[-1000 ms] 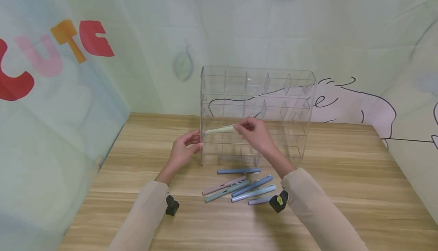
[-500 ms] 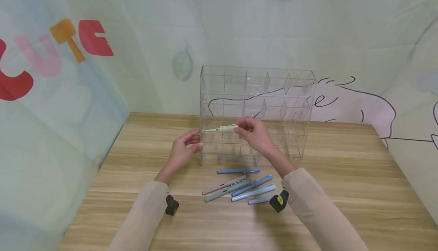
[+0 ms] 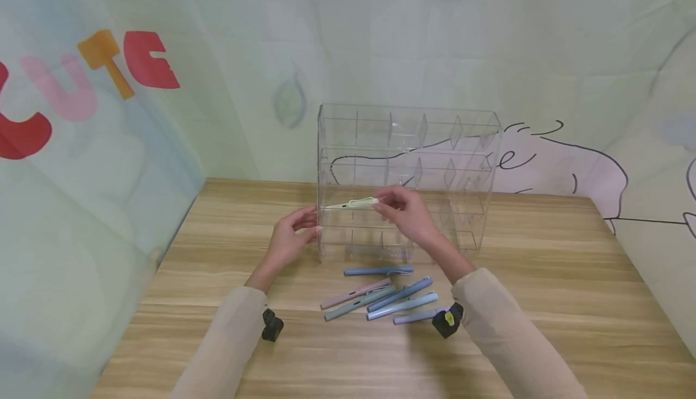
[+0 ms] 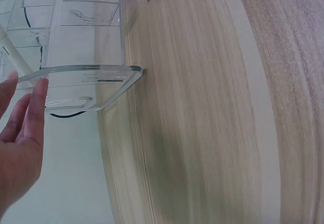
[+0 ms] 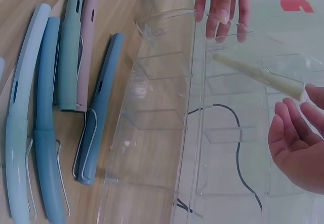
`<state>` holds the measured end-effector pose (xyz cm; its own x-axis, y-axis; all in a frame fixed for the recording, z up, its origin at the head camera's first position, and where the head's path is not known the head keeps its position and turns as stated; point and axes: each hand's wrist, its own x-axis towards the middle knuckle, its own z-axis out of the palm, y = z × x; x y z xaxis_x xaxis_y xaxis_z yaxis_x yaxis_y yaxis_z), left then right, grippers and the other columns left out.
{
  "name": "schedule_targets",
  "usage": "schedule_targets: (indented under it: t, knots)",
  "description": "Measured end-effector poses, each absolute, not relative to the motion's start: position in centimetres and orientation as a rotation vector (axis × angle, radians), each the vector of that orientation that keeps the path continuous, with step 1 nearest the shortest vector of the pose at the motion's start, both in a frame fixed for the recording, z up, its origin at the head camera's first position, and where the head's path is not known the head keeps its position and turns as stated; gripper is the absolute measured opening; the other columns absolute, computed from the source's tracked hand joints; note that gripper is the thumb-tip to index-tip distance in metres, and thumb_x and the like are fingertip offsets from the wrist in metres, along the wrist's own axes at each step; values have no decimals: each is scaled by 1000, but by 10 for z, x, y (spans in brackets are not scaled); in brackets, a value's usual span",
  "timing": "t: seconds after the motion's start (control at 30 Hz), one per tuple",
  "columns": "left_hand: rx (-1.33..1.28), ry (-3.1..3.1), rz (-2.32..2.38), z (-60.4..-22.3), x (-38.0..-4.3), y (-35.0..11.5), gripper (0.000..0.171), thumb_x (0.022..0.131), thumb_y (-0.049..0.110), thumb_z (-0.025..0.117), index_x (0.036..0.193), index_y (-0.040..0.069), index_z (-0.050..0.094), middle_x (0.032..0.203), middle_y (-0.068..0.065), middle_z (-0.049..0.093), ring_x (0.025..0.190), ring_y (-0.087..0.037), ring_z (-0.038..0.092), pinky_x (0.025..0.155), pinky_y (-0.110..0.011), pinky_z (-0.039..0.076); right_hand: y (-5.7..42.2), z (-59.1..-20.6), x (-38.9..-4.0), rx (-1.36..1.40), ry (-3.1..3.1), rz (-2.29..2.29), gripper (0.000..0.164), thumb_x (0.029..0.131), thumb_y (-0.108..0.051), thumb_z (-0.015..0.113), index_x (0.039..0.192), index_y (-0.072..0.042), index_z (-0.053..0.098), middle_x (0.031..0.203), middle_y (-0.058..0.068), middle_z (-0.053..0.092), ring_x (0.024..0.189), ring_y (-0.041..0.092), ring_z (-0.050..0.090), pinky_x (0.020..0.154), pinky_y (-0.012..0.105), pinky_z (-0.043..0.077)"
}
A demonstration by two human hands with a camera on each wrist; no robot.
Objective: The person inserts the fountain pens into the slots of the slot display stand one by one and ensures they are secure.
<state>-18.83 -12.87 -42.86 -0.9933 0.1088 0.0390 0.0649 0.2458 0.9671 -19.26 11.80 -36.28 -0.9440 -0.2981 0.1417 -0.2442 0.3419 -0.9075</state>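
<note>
My right hand [image 3: 408,213] pinches the cap end of a pale yellow-green pen [image 3: 361,203] between thumb and fingertips. The pen lies almost level across the left part of a clear acrylic rack [image 3: 483,205], its clip toward me and its far end pointing at the rack's left side. At that side is my left hand [image 3: 290,239], its fairly straight fingers and thumb touching the panel's edge. From the left wrist, the fingertips [image 4: 39,90] show right at the clear panel, close to the pen's end. The right wrist view shows the pen [image 5: 258,75] slanting between both hands.
In front of the rack several capped pens lie on the wooden table [image 3: 544,302]: a blue one [image 3: 375,271] nearest the rack, then a pink [image 3: 353,295], a green [image 3: 359,303] and other blue ones. A printed cloth [image 3: 244,54] hangs behind.
The pale pen has turned in my right fingers, bringing its clip and dark slot into sight. My left hand stays at the rack's side, and the pens on the table have not moved.
</note>
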Motion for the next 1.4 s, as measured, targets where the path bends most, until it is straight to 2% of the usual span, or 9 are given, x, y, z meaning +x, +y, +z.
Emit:
schedule_targets:
  t: [0.1, 0.2, 0.33, 0.47, 0.8, 1.07, 1.17, 1.4]
  knots:
    - [176, 2448, 1897, -429, -189, -130, 46, 83, -4, 62, 127, -4, 48, 112, -25, 56, 103, -34, 56, 74, -23, 56, 126, -363, -191, -535, 2510, -1679, 24, 89, -10, 59, 110, 1, 58, 90, 12, 61, 80, 35, 58, 68, 41, 55]
    - [177, 2444, 1897, -429, -189, -131, 46, 83, -5, 62, 127, -4, 48, 112, -24, 56, 103, -34, 56, 74, -23, 56, 135, -365, -189, -544, 2508, -1632, 25, 88, -8, 60, 110, 4, 58, 90, 12, 61, 80, 31, 58, 69, 43, 55]
    - [159, 2437, 1900, -428, -189, -130, 45, 83, -4, 62, 127, -3, 49, 112, -23, 57, 103, -32, 57, 74, -23, 56, 148, -369, -185, -542, 2497, -1569, 24, 87, -5, 61, 107, 6, 58, 90, 14, 62, 77, 24, 58, 65, 33, 55]
    - [144, 2432, 1901, -428, -190, -130, 45, 84, -4, 61, 127, -2, 49, 112, -22, 57, 103, -32, 57, 74, -23, 56, 162, -373, -180, -573, 2459, -1525, 22, 86, -4, 61, 106, 6, 59, 90, 14, 62, 79, 23, 58, 65, 25, 54]
    - [160, 2453, 1881, -425, -188, -128, 45, 83, -4, 62, 127, -3, 49, 110, -22, 57, 102, -32, 57, 74, -22, 56, 202, -396, -162, -629, 2416, -1377, 21, 85, -2, 61, 105, 6, 60, 94, 11, 63, 86, 21, 58, 72, 26, 55]
    - [181, 2462, 1878, -426, -187, -128, 44, 84, -4, 62, 126, -3, 49, 110, -23, 57, 101, -32, 57, 74, -23, 56, 237, -422, -144, -592, 2425, -1273, 25, 84, -2, 62, 106, 8, 59, 92, 9, 63, 83, 18, 56, 70, 24, 53]
    - [180, 2464, 1873, -426, -187, -128, 44, 84, -4, 62, 126, -3, 49, 110, -23, 58, 101, -32, 57, 74, -23, 56, 249, -431, -135, -565, 2429, -1248, 26, 83, -5, 64, 106, 7, 60, 94, 10, 62, 84, 18, 56, 68, 24, 51]
    - [178, 2467, 1877, -426, -187, -128, 45, 83, -4, 62, 126, -4, 49, 109, -24, 57, 102, -33, 57, 74, -24, 57, 267, -450, -112, -561, 2448, -1222, 31, 80, -13, 70, 106, 1, 62, 100, 11, 62, 88, 24, 57, 73, 25, 53]
